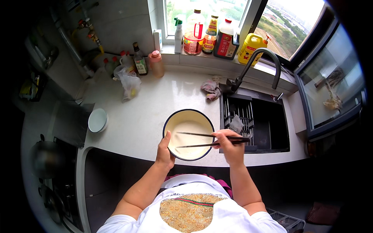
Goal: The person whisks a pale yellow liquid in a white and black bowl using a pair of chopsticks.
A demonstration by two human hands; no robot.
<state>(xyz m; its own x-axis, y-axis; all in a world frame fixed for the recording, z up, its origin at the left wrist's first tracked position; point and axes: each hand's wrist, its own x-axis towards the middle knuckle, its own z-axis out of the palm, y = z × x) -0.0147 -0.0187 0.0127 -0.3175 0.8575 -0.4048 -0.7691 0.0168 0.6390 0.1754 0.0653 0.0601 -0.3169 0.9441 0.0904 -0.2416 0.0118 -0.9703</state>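
Observation:
A round cream basin with a dark blue rim point(171, 119) stands at the counter's front edge, pale smooth stuff covering its bottom. My left hand point(165, 151) grips its left side, thumb up at the rim and the other fingers hidden beneath. In my right hand point(230, 147) is a pair of dark chopsticks point(197, 145), closed in the fingers. Their tips are spread apart and reach over the basin's inside from the right. Whether the tips touch the pale contents I cannot tell.
Right of the basin lies a black sink point(272, 128) with a rack and a curved faucet point(268, 52). A crumpled cloth point(211, 89) is beside it. On the left are a white bowl point(98, 120), a plastic bag point(129, 82) and several bottles. More bottles line the windowsill.

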